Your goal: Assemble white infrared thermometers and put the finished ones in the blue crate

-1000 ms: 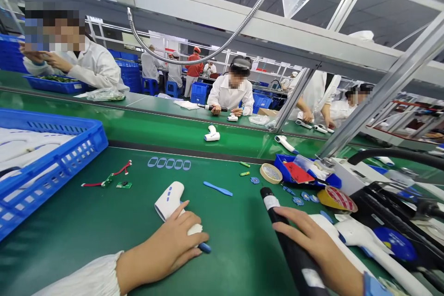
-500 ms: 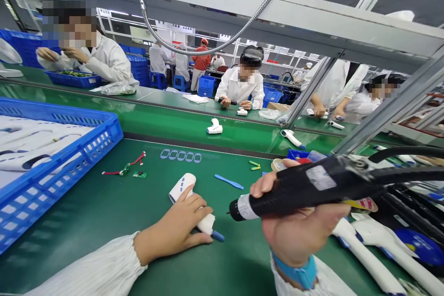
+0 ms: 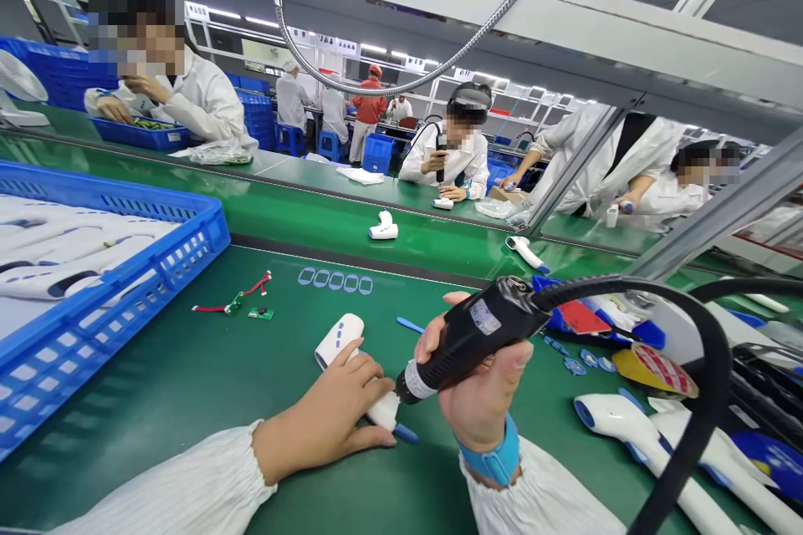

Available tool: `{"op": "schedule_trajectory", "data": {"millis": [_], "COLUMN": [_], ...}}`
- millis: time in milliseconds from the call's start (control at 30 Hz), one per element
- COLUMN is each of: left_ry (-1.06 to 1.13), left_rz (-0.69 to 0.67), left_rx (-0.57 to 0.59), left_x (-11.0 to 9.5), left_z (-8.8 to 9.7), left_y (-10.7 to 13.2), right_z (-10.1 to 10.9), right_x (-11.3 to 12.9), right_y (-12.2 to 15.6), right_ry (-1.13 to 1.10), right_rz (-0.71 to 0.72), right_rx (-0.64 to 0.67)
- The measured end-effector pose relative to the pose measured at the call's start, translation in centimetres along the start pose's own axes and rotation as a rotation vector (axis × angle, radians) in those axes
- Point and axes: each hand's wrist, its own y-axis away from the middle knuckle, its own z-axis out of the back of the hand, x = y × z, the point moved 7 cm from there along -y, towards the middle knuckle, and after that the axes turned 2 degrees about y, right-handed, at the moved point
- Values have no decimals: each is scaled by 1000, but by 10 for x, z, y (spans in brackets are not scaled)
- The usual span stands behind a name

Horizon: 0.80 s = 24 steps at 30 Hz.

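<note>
My left hand (image 3: 332,418) presses down on a white handheld device (image 3: 342,338) that lies on the green mat, fingers wrapped over its handle; a blue tip sticks out near my fingertips. A black electric screwdriver (image 3: 467,338) is gripped in my right hand (image 3: 480,397). It is tilted down to the left, and its bit end sits against the device's handle by my left fingers. A thick black cable (image 3: 703,368) loops from its rear.
A blue crate (image 3: 156,255) of white shells stands at the left. A small wired circuit board (image 3: 235,301), blue rings (image 3: 335,280), tape rolls (image 3: 656,368) and more white devices (image 3: 627,426) lie around. Co-workers in white sit across the conveyor belt (image 3: 301,221).
My right hand has lifted the screwdriver off the mat and swung it down and left, bringing its tip to the device that my left hand keeps holding.
</note>
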Motion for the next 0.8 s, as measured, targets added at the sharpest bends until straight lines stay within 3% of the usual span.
{"op": "schedule_trajectory", "data": {"millis": [400,800], "left_ry": [10,-4], "left_rz": [17,16], "left_rx": [34,16], "left_x": [1,-1], "left_z": [0,2], "left_y": [-1,-2], "right_z": [-7,-5], "right_x": [-15,-17], "right_y": [-5,-4], "right_ry": [73,76], "right_rz": [-79,-51], "right_rx": [89,60]}}
